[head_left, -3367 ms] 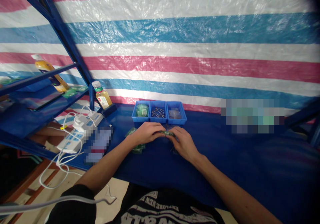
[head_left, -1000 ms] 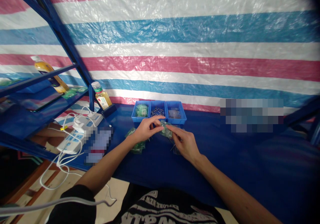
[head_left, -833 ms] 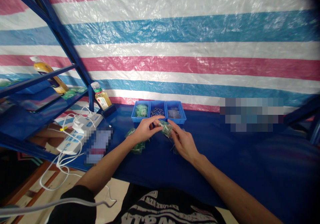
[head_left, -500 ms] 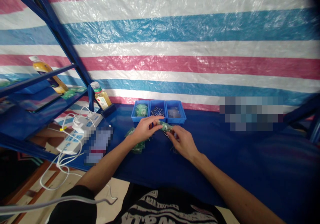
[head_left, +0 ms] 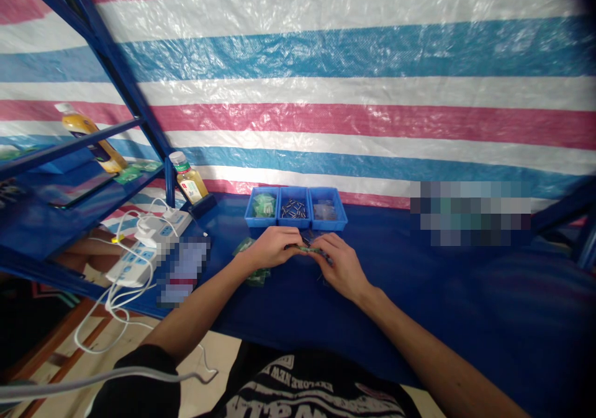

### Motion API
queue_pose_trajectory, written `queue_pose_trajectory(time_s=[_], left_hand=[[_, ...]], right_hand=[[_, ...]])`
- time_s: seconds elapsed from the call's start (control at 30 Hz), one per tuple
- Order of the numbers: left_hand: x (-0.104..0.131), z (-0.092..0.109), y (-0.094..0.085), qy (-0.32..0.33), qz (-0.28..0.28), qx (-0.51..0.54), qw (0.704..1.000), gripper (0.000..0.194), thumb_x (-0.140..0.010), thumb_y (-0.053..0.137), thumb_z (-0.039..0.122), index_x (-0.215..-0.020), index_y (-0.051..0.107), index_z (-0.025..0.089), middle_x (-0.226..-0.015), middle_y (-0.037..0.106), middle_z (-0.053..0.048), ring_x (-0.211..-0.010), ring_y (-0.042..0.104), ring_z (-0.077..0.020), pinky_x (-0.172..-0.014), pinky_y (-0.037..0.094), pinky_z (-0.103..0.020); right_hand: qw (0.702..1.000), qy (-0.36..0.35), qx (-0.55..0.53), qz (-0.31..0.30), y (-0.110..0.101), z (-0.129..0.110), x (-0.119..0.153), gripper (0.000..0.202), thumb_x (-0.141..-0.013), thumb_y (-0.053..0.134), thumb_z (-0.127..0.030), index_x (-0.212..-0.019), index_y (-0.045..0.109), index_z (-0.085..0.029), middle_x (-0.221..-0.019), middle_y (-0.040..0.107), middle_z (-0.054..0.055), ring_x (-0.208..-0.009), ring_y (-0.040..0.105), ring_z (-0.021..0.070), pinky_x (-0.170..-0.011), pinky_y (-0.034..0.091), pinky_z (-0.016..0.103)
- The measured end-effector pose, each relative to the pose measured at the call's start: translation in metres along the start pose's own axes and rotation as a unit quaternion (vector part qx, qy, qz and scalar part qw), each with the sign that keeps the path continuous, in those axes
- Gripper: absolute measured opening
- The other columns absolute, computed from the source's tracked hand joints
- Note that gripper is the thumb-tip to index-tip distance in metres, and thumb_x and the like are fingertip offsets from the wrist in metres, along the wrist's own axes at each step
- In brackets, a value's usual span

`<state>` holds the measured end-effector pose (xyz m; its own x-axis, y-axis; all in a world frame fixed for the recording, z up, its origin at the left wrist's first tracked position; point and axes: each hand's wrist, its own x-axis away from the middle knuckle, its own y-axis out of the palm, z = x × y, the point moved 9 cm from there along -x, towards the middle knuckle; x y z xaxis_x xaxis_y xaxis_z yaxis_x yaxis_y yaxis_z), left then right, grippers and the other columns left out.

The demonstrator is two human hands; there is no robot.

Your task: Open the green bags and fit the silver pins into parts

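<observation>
My left hand (head_left: 275, 247) and my right hand (head_left: 342, 263) meet over the blue table, both pinching a small green-printed plastic packet (head_left: 308, 250) between thumbs and fingers. Only a thin edge of the packet shows; its contents are hidden. Beneath my left wrist lies a pile of similar green packets (head_left: 258, 276), partly covered by the forearm. Just beyond my fingertips, a few small dark metal pieces (head_left: 307, 238) rest on the table. Behind them stand three joined blue bins: green packets (head_left: 264, 205) in the left one, small metal pins (head_left: 293, 208) in the middle, clear bags (head_left: 325, 211) in the right.
To the left are a white power strip (head_left: 135, 259) with tangled cables, a blurred-out flat object (head_left: 184, 272) and a bottle (head_left: 189, 179). A blue metal frame (head_left: 116, 76) rises there. A striped plastic sheet (head_left: 354, 120) hangs behind the table (head_left: 419, 294).
Both hands have closed in around the packet. It was broad and facing me before; now it is tilted or folded, showing just an edge. My left fingers have curled in.
</observation>
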<state>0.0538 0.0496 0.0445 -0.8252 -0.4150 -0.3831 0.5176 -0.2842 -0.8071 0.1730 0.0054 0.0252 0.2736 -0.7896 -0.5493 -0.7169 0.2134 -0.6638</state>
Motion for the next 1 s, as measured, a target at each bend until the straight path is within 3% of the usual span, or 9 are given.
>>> queue_pose_trajectory(time_s=[0.17,0.27,0.37,0.43,0.6,0.73,0.83,1.0], left_hand=[[0.0,-0.004,0.002,-0.007,0.004,-0.042,0.999,0.03,-0.1,0.059,0.041,-0.085,0.068,0.016,-0.082,0.065,-0.005,-0.077,0.061,-0.0148,-0.073,0.045,-0.024],[0.001,-0.008,-0.001,-0.027,0.028,-0.04,0.998,0.029,-0.101,0.057,0.04,-0.087,0.067,0.016,-0.085,0.067,-0.005,-0.076,0.062,-0.0145,-0.072,0.045,-0.024],[0.006,-0.023,-0.016,-0.103,0.113,-0.024,0.988,0.022,-0.099,0.061,0.039,-0.107,0.065,0.019,-0.089,0.069,-0.002,-0.071,0.062,-0.0132,-0.069,0.045,-0.023],[0.014,-0.037,-0.029,-0.17,0.191,-0.016,0.967,0.03,-0.094,0.067,0.043,-0.114,0.061,0.02,-0.088,0.069,0.0,-0.065,0.059,-0.012,-0.065,0.045,-0.023],[0.027,-0.054,-0.049,-0.231,0.295,-0.007,0.927,0.03,-0.093,0.067,0.048,-0.086,0.062,0.019,-0.082,0.067,0.002,-0.063,0.057,-0.011,-0.065,0.046,-0.023],[0.036,-0.062,-0.067,-0.247,0.349,-0.041,0.903,0.025,-0.097,0.063,0.045,-0.096,0.07,0.021,-0.097,0.073,-0.002,-0.081,0.063,-0.0152,-0.078,0.049,-0.026],[0.042,-0.075,-0.076,-0.274,0.345,-0.071,0.895,0.033,-0.103,0.051,0.045,-0.117,0.071,0.023,-0.113,0.074,-0.005,-0.101,0.063,-0.0199,-0.094,0.048,-0.032],[0.048,-0.109,-0.074,-0.354,0.245,-0.149,0.89,0.047,-0.107,0.036,0.05,-0.125,0.071,0.026,-0.128,0.069,-0.007,-0.12,0.053,-0.0284,-0.107,0.038,-0.046]], right_hand=[[1.0,-0.003,-0.006,0.004,0.003,0.003,0.002,0.015,-0.102,0.053,-0.023,-0.093,0.065,-0.024,-0.094,0.069,0.006,-0.092,0.063,0.0244,-0.083,0.052,0.038],[0.999,0.027,-0.007,0.031,-0.001,0.009,0.003,0.011,-0.102,0.055,-0.03,-0.104,0.064,-0.024,-0.094,0.069,0.006,-0.088,0.064,0.024,-0.079,0.052,0.038],[0.996,0.069,-0.018,0.058,-0.005,0.018,0.004,0.026,-0.1,0.059,-0.037,-0.122,0.058,-0.024,-0.098,0.069,0.006,-0.083,0.065,0.0228,-0.076,0.054,0.037],[0.994,0.085,-0.026,0.061,-0.005,0.021,0.005,0.032,-0.099,0.06,-0.038,-0.127,0.055,-0.024,-0.099,0.069,0.005,-0.082,0.065,0.0222,-0.075,0.055,0.036],[0.996,0.076,-0.025,0.047,-0.002,0.019,0.004,0.027,-0.1,0.059,-0.037,-0.124,0.056,-0.025,-0.1,0.069,0.005,-0.084,0.066,0.0221,-0.077,0.055,0.036],[0.997,0.063,-0.027,0.04,-0.001,0.015,0.004,0.023,-0.1,0.059,-0.035,-0.121,0.058,-0.025,-0.1,0.069,0.005,-0.086,0.065,0.0218,-0.078,0.054,0.036],[0.997,0.057,-0.03,0.035,-0.001,0.014,0.004,0.022,-0.101,0.059,-0.034,-0.121,0.059,-0.025,-0.099,0.069,0.005,-0.086,0.065,0.022,-0.078,0.054,0.036],[0.998,0.048,-0.03,0.033,-0.001,0.014,0.003,0.022,-0.101,0.058,-0.034,-0.12,0.059,-0.024,-0.099,0.068,0.006,-0.087,0.065,0.0227,-0.079,0.054,0.037]])
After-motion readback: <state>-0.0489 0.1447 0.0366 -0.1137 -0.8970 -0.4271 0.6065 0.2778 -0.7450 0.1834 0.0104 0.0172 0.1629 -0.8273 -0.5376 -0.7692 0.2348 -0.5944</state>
